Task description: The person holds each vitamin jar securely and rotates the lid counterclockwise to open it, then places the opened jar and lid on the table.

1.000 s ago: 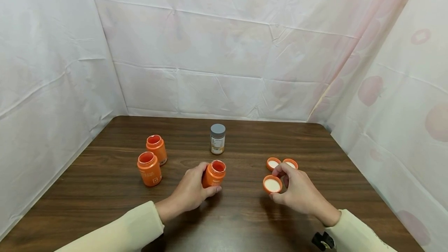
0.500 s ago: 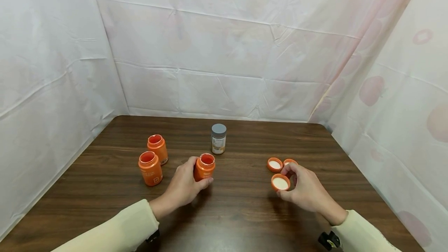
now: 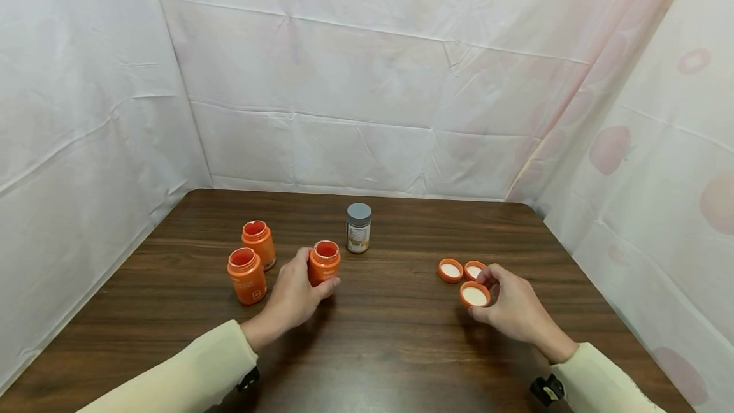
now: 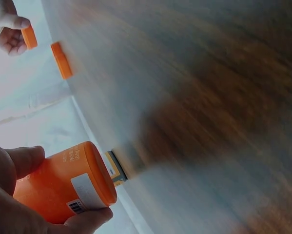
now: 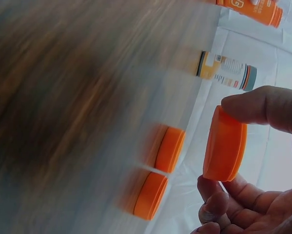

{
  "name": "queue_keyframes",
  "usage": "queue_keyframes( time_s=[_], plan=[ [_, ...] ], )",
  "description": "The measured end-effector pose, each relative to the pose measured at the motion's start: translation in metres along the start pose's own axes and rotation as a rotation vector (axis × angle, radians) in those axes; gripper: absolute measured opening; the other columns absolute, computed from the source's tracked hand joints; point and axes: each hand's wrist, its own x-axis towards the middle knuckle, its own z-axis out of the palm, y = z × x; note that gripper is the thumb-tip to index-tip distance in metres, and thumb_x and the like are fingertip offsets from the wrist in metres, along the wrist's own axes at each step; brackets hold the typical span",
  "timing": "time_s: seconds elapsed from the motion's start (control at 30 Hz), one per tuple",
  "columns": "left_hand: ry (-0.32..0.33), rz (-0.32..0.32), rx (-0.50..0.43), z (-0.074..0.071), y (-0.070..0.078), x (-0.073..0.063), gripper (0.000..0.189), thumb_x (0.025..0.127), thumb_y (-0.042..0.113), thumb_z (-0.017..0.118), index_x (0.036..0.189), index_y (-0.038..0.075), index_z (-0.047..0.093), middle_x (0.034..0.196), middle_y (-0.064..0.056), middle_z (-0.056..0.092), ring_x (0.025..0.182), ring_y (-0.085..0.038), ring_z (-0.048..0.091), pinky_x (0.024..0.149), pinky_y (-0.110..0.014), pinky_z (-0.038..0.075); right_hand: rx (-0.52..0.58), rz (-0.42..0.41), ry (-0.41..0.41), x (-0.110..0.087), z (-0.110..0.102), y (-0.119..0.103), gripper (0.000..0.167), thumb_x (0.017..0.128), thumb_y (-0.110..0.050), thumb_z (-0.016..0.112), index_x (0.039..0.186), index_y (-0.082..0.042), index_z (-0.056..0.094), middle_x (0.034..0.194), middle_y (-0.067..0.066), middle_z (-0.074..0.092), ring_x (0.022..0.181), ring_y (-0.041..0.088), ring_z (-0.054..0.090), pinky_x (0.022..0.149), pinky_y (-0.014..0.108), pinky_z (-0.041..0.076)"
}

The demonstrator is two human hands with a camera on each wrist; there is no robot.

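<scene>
My left hand (image 3: 294, 290) grips an uncapped orange bottle (image 3: 324, 265) around its side, mouth upward. The left wrist view shows this bottle (image 4: 63, 187) raised off the table, its white barcode label toward the camera. Between thumb and fingers of my right hand (image 3: 516, 304) is an orange cap (image 3: 474, 295), white inside facing up. In the right wrist view the pinched cap (image 5: 225, 144) is held above the tabletop. Just beyond it lie two more orange caps, one on the left (image 3: 450, 270) and one on the right (image 3: 473, 269), the latter partly covered by my fingers.
Two open orange bottles, a front one (image 3: 247, 276) and a rear one (image 3: 259, 245), stand to the left of my left hand. A small bottle with a grey lid (image 3: 359, 228) stands farther back near the middle. Pale sheeting (image 3: 367, 81) encloses the brown table (image 3: 390, 355).
My left hand has carried the orange bottle leftward and slightly away from me. My right hand has moved the cap rightward, closer to the two lying caps.
</scene>
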Motion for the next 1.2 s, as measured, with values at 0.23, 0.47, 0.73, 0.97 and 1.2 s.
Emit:
queue_keyframes(
  time_s=[0.23,0.47,0.73,0.97,1.2],
  plan=[
    [0.017,-0.034,0.025,-0.003,-0.004,0.006,0.061,0.086,0.019,0.085,0.13,-0.002,0.049,0.122,-0.019,0.064,0.11,-0.031,0.066,0.097,-0.053,0.052,-0.028,0.068,-0.028,0.0,0.0,0.009,0.049,0.07,-0.021,0.091,0.106,-0.008,0.06,0.094,0.004,0.063,0.075,0.016,0.053,0.067,0.032,0.044],
    [0.03,-0.073,0.029,-0.004,-0.007,0.014,0.061,0.088,0.02,0.083,0.131,-0.002,0.046,0.125,-0.02,0.063,0.113,-0.033,0.064,0.099,-0.054,0.05,-0.056,0.112,-0.044,0.001,-0.002,0.018,0.052,0.071,-0.027,0.092,0.107,-0.005,0.061,0.094,0.004,0.064,0.079,0.017,0.056,0.069,0.036,0.046],
    [0.047,-0.118,0.03,-0.006,-0.012,0.024,0.062,0.09,0.023,0.081,0.132,-0.004,0.044,0.126,-0.023,0.061,0.114,-0.036,0.064,0.099,-0.056,0.05,-0.071,0.16,-0.076,0.002,-0.003,0.025,0.053,0.074,-0.031,0.091,0.108,-0.005,0.061,0.097,0.007,0.065,0.079,0.018,0.057,0.067,0.036,0.046],
    [0.064,-0.178,0.003,-0.005,-0.017,0.031,0.065,0.092,0.023,0.08,0.134,-0.005,0.04,0.129,-0.026,0.058,0.117,-0.039,0.061,0.103,-0.058,0.046,-0.092,0.19,-0.109,0.001,-0.004,0.03,0.055,0.074,-0.033,0.092,0.109,-0.004,0.061,0.1,0.008,0.065,0.082,0.021,0.058,0.07,0.038,0.047],
    [0.107,-0.239,-0.019,-0.006,-0.02,0.038,0.066,0.093,0.02,0.078,0.137,-0.006,0.037,0.133,-0.028,0.055,0.123,-0.041,0.057,0.107,-0.059,0.042,-0.097,0.208,-0.132,0.001,-0.003,0.034,0.057,0.072,-0.033,0.093,0.109,-0.005,0.06,0.102,0.008,0.065,0.085,0.021,0.059,0.072,0.039,0.048]
  ],
)
